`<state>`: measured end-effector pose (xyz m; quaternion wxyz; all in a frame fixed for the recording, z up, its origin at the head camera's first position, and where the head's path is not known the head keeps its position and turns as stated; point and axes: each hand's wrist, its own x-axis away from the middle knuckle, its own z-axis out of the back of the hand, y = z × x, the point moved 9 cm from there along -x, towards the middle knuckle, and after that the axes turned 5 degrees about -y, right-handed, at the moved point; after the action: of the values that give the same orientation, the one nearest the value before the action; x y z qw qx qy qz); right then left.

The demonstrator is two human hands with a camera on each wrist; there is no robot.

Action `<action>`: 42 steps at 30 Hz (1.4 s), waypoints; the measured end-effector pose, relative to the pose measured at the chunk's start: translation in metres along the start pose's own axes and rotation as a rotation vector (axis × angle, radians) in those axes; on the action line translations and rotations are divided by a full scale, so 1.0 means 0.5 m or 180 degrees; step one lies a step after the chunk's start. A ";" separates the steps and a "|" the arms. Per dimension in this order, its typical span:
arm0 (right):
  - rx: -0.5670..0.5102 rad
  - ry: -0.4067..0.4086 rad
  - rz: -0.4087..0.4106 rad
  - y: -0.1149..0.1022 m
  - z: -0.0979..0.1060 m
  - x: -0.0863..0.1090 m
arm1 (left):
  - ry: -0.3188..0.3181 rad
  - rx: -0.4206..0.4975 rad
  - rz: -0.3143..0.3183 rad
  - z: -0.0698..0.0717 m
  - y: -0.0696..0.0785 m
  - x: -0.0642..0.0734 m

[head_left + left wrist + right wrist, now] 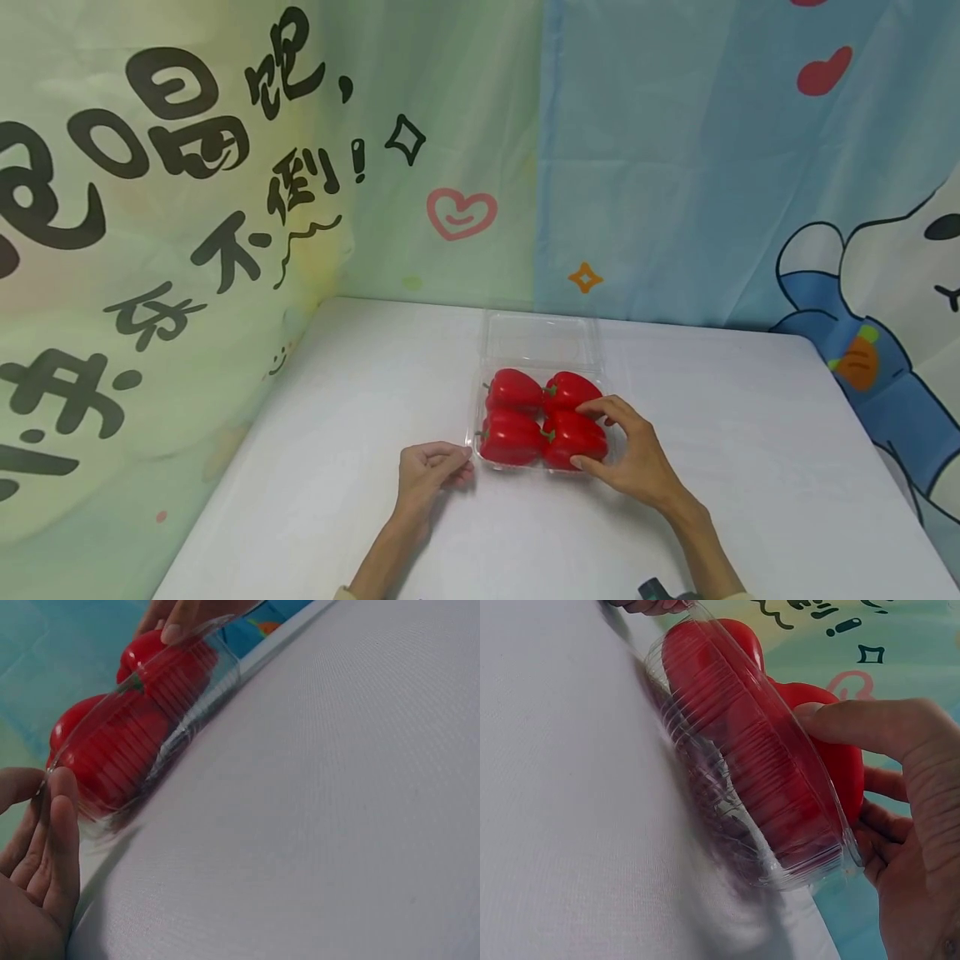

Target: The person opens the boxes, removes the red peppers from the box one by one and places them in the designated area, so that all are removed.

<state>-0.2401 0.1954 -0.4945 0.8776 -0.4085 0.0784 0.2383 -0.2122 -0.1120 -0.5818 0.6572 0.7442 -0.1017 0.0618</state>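
A clear plastic clamshell box stands on the white table with its lid folded open toward the back. Several red bell peppers lie inside in two rows, green stems pointing left. At the box's near left corner, my left hand pinches the rim between thumb and fingers, plain in the left wrist view. My right hand holds the near right bell pepper, thumb on its near side and fingers round its far right side. In the right wrist view, the thumb presses on this pepper just above the rim.
The white table extends around the box on all sides. A printed curtain with lettering and cartoon figures hangs behind and to the left. A dark object shows beside the right wrist at the bottom edge.
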 end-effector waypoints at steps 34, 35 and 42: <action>-0.0616 -0.0154 -0.0113 0.005 -0.001 -0.005 | -0.0011 0.0008 0.0019 0.000 -0.003 -0.002; -0.0637 -0.0155 -0.0117 0.005 -0.001 -0.005 | -0.0006 0.0008 0.0021 0.001 -0.003 -0.002; -0.0640 -0.0109 -0.0155 0.005 0.006 -0.003 | -0.0007 0.0000 0.0024 0.000 -0.003 -0.001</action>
<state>-0.2426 0.1984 -0.4938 0.8390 -0.4921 0.0291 0.2305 -0.2124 -0.1119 -0.5835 0.6568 0.7439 -0.1052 0.0635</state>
